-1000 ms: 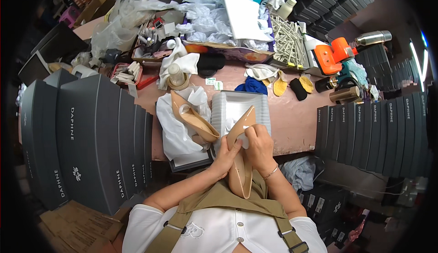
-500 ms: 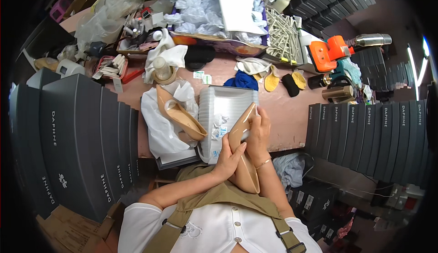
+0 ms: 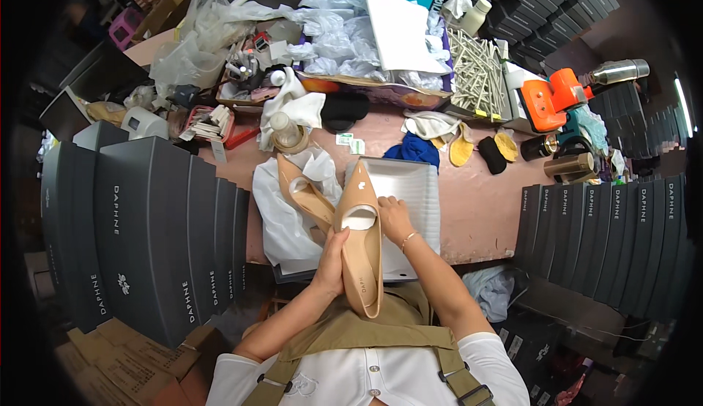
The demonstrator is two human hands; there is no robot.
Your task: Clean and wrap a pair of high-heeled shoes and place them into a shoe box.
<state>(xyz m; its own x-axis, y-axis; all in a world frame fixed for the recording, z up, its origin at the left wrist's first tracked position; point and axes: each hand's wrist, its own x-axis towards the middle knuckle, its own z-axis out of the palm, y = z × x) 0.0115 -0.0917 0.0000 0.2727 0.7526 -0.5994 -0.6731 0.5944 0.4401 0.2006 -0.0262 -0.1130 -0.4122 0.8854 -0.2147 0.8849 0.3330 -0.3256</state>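
Note:
My left hand [image 3: 332, 261] is closed round the side of a beige pointed-toe shoe [image 3: 360, 267], its toe pointing away from me and its open top facing up. White stuffing shows inside its toe. My right hand [image 3: 397, 223] reaches into a white-lined grey box part [image 3: 422, 201] behind the shoe. Its fingers are bent down, and what they hold, if anything, is hidden. On the left, the matching shoe [image 3: 310, 199] lies on white tissue paper [image 3: 282, 234], partly covered by the held shoe.
Stacks of grey shoe boxes [image 3: 154, 230] stand left, with more boxes [image 3: 608, 248] right. Across the back are crumpled paper in a carton [image 3: 340, 36], a tray of thin sticks [image 3: 476, 76] and an orange device [image 3: 545, 98]. A blue cloth [image 3: 414, 151] lies beyond the box part.
The held shoe has turned so its open top faces up. My right hand has let go of it and moved down to the box part. The view has shifted slightly.

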